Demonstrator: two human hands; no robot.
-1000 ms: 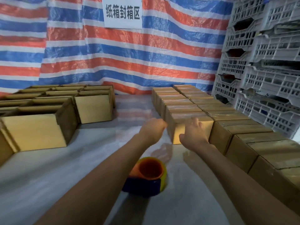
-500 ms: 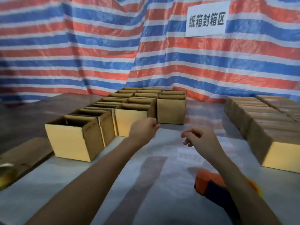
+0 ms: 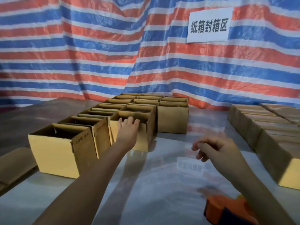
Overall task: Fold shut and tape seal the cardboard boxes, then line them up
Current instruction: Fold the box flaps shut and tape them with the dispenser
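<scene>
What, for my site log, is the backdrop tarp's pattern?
The tarp has red, blue and white stripes; head view.

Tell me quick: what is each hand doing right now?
Left hand: open, fingers straight at the near rim of an open box.
Right hand: open, loosely curled, holding nothing.

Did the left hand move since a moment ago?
Yes. The left hand has reached forward to the near rim of the open cardboard box, fingers now spread.
</scene>
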